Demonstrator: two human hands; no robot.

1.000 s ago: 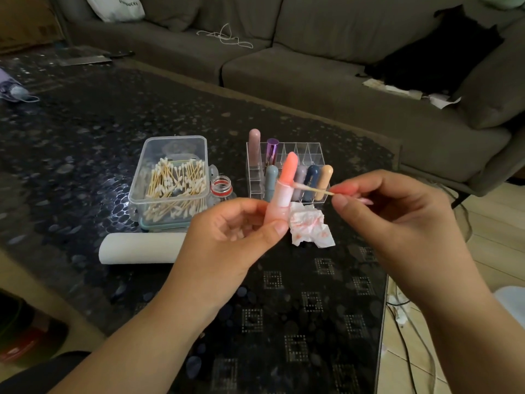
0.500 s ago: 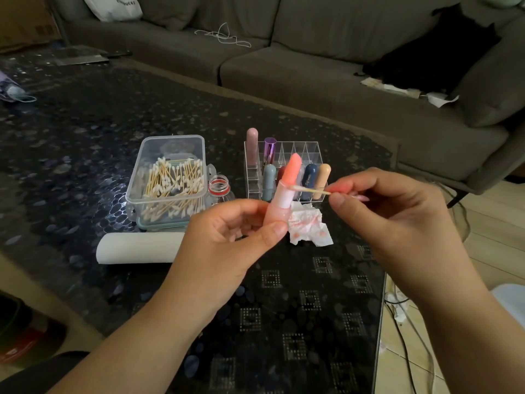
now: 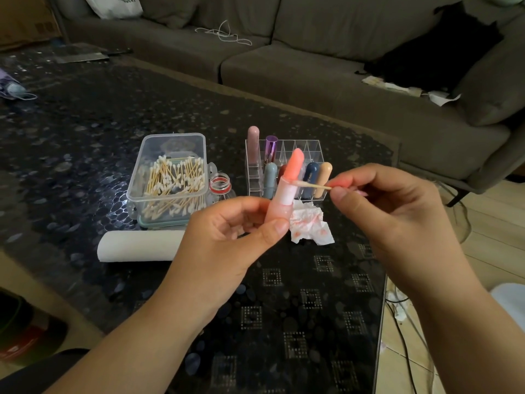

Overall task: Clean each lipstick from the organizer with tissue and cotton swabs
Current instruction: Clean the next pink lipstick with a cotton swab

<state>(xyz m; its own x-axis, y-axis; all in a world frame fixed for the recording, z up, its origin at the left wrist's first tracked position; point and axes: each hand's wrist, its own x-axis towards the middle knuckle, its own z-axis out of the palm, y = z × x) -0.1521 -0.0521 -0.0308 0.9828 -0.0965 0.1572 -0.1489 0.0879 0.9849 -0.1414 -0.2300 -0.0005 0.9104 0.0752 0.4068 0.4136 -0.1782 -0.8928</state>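
Above one table (image 3: pixel 85 143), one lipstick (image 3: pixel 287 186) in left-hand (image 3: pixel 227 240) grip, one swab (image 3: pixel 311 184) in right-hand (image 3: pixel 397 206) grip.

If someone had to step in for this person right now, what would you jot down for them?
Left hand grips the open pink lipstick upright by its base.
Right hand pinches a cotton swab, its tip at the collar just below the coral stick.
Organizer behind holds more lipsticks, all capped.
Stained tissue lies crumpled on the table in front of it; swab box sits open to the left.
Done: some wiping, judging by the tissue stains.
Left: finish this one, cap it, then the lipsticks in the organizer.
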